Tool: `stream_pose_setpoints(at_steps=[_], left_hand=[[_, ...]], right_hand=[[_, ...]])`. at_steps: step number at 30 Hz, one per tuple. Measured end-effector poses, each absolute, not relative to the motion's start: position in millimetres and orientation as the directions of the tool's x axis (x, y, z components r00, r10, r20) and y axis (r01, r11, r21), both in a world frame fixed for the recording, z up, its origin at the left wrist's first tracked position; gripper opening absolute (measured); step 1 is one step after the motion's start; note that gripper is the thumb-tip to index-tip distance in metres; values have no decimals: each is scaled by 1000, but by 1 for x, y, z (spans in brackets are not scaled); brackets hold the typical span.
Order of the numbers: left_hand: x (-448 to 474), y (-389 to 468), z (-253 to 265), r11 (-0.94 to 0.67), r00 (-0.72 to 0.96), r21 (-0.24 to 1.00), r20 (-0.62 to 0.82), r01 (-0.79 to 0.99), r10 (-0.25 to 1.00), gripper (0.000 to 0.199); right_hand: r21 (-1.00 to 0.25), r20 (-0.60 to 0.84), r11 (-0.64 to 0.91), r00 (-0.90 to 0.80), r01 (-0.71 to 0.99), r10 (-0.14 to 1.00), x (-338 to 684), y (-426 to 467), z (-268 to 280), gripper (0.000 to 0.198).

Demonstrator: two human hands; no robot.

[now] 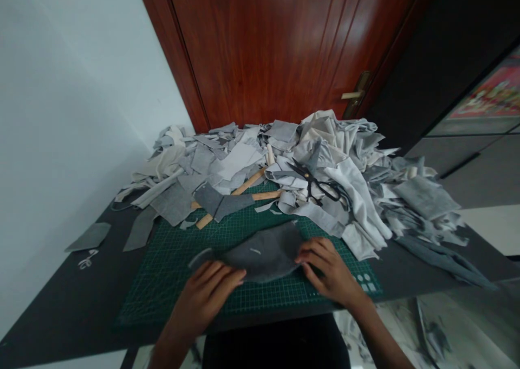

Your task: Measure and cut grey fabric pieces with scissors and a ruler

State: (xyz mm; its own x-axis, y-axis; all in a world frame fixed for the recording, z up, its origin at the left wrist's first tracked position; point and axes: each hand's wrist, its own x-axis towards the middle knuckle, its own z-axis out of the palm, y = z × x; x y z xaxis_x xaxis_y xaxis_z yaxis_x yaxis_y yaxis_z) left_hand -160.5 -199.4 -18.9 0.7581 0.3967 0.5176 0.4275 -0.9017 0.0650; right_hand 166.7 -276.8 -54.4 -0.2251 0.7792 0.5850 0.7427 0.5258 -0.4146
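Observation:
A dark grey piece of fabric [268, 252] lies over the green cutting mat [170, 282], with a small pale mark on its surface. My left hand [209, 293] is closed on its near left edge, fingers bent over the cloth. At the right edge, my right hand [329, 266] pinches the fabric between thumb and fingers. A narrow strip of the same dark cloth [201, 258] shows just beyond the left fingers. Farther back, another grey fabric piece [227, 202] rests across some wooden sticks [266, 195].
Black-handled scissors [311, 179] lie on a large heap of grey and white fabric scraps [244, 157] along the table's back. One loose grey scrap [89, 237] sits on the dark table [60, 304] at left. A wooden door [260, 49] stands behind.

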Motion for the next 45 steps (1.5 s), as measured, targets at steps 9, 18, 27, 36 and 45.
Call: stream_pose_setpoints(at_steps=[9,18,27,36,45], left_hand=[[-177,-265,-58,-725,622,176,405,666,670,27],[-126,-236,-40,-672,556,261,398,693,729,40],[-139,-209,-100,-615,510,345,353,709,785,57],[-131,-201,-91,-530,424,347,338,774,840,47],[-132,-202,-89,-541,429,368,345,756,835,50]], right_hand=[[-546,298,363,-231,755,926,158,-330,-60,18],[-496,467,493,-259,715,846,130,-296,-37,39],[-497,245,539,-486,680,839,55,-289,-51,59],[-352,255,6,89,936,963,102,-282,-89,55],[-423,416,51,144,905,898,116,-293,-72,60]])
